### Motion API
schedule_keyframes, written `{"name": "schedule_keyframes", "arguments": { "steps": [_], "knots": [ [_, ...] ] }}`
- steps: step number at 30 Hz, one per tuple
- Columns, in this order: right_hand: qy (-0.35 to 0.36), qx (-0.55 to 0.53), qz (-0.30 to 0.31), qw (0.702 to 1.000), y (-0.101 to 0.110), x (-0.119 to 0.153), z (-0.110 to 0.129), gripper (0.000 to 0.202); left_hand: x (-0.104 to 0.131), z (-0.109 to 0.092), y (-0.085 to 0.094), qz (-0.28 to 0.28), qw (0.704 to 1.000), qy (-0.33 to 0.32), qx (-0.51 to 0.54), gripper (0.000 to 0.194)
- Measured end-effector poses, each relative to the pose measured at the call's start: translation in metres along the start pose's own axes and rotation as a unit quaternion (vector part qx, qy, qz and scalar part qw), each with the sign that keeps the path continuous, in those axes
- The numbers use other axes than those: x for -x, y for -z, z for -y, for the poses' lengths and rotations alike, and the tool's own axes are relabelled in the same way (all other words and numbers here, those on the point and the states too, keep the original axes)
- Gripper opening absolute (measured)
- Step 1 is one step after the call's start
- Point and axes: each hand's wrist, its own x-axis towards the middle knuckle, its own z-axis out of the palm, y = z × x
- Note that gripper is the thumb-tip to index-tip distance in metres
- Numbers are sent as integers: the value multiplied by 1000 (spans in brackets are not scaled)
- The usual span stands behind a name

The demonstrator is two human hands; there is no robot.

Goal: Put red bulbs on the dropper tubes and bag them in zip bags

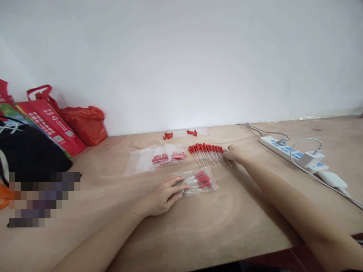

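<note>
My left hand (167, 194) rests with its fingers apart on the end of a clear zip bag (214, 184), and nothing is gripped in it. Inside that bag lie several droppers with red rubber bulbs (203, 179) and clear tubes. Farther back, more red-bulbed droppers (208, 151) are laid side by side in a row, bulbs toward the wall. At the right end of this row my right hand (233, 153) is closed, its fingertips pinched at the last dropper (229, 162); the fingers partly hide it.
Left of the row are clear bags (140, 160) with red bulbs. Loose red bulbs (168, 135) lie near the wall. A white power strip (279, 148) with chargers and cables lies right. Red bags (85, 122) and a black bag (34, 151) stand left.
</note>
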Motion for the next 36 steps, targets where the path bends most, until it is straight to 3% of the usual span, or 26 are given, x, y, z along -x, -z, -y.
{"name": "schedule_keyframes", "arguments": {
  "steps": [7,12,17,22,36],
  "knots": [
    [42,-132,26,990,9,28,-2,54,0,-2,1,10,1000,14,-4,38],
    [115,-340,38,933,-2,64,-8,59,0,-1,2,2,1000,10,1,37],
    [110,-428,14,897,-20,91,-4,55,-1,-1,3,-2,1000,7,18,34],
    [104,-450,45,886,-26,102,3,42,-1,-2,4,-9,1000,5,29,32],
    [78,-475,68,874,-26,115,6,42,-2,2,-1,12,1000,18,-10,42]
  ]
}}
